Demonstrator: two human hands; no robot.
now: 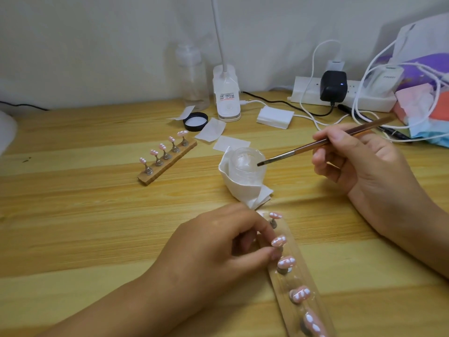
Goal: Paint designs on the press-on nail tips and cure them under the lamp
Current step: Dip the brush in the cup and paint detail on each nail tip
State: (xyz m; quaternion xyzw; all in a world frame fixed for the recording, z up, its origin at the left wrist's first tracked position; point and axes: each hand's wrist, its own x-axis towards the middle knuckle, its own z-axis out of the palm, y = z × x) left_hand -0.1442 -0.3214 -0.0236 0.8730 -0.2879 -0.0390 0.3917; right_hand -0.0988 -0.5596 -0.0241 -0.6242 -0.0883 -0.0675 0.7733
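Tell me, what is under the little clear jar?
A crumpled white tissue lies under the clear jar and curls up its left side. It hides the jar's bottom and the table beneath.

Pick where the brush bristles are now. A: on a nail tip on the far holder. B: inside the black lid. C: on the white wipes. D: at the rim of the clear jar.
D: the right hand holds the brush with its bristles at the rim of the clear jar.
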